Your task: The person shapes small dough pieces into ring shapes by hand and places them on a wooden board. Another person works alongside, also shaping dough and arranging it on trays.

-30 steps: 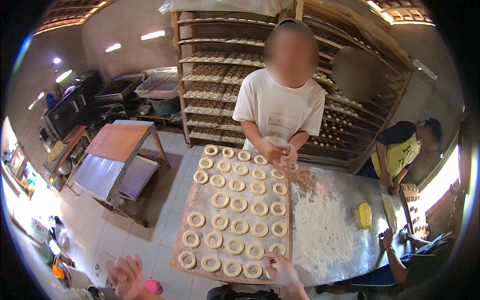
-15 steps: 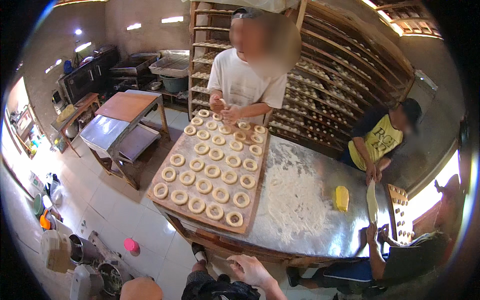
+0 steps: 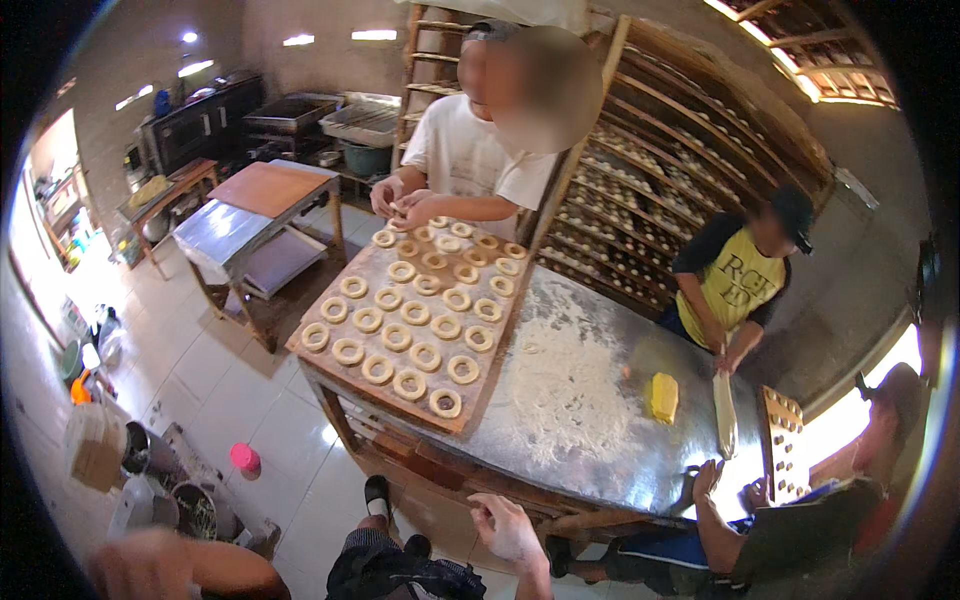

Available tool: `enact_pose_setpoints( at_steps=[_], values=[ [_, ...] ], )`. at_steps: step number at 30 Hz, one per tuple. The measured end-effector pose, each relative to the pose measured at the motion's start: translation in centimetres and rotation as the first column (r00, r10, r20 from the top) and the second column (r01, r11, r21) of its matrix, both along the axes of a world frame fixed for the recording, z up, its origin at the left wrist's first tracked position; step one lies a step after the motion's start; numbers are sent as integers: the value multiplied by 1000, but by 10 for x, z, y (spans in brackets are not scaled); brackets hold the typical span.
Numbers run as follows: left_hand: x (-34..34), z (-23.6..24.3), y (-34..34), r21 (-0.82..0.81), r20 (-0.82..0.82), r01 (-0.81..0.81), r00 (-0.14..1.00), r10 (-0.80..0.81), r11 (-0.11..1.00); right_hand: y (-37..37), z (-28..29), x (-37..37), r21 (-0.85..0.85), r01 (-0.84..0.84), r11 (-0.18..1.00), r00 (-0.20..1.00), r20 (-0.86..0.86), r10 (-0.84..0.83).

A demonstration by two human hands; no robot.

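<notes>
My right hand (image 3: 505, 527) hangs in front of the table's near edge, fingers loosely curled and apart, with nothing in it. At the lower left my left hand (image 3: 145, 568) is smeared by motion, so its fingers cannot be read. Beyond my right hand is a wooden board (image 3: 335, 320) bearing rows of dough rings (image 3: 425, 356). A person in a white shirt (image 3: 470, 155) handles dough at the board's far end. The metal-topped table (image 3: 640, 480) carries scattered flour (image 3: 565, 390) and a yellow block (image 3: 663, 398).
At right, a person in a yellow shirt (image 3: 745, 275) holds a long dough strip (image 3: 724, 415); another person (image 3: 800, 540) reaches toward it. A tray of small pieces (image 3: 783, 440) stands beyond. Racks (image 3: 640, 190) line the back. Buckets (image 3: 195, 500) and a pink container (image 3: 245, 458) sit on the floor.
My left hand and forearm have swung out further at the lower left. My right hand stays empty. The view has shifted, and the white-shirted person's hands have moved lower, over the board's far corner.
</notes>
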State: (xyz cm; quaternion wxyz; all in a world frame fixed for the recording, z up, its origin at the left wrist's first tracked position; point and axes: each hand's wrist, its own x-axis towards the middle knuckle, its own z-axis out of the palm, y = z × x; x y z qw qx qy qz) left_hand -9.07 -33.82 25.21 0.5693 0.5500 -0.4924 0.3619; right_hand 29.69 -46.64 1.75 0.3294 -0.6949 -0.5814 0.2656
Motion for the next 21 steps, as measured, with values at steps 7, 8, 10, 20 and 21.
enact_pose_setpoints(
  at_steps=[7,8,10,20,21],
  values=[
    [15,-191,24,165,-986,-822,-121,117,544,-16,-17,8,-110,149,983,989,9,-149],
    [35,-207,19,542,-834,-596,-467,293,592,-18,-19,9,-114,122,986,992,-1,-123],
    [73,-225,9,789,-600,-326,-592,539,521,-20,-23,9,-177,92,980,996,1,-93],
    [203,-296,-34,685,-534,341,-365,762,644,-11,-37,-3,-269,-76,960,997,5,80],
    [210,-304,-37,659,-507,424,-359,784,621,-16,-38,-1,-303,-72,950,997,-21,69]
  ],
)
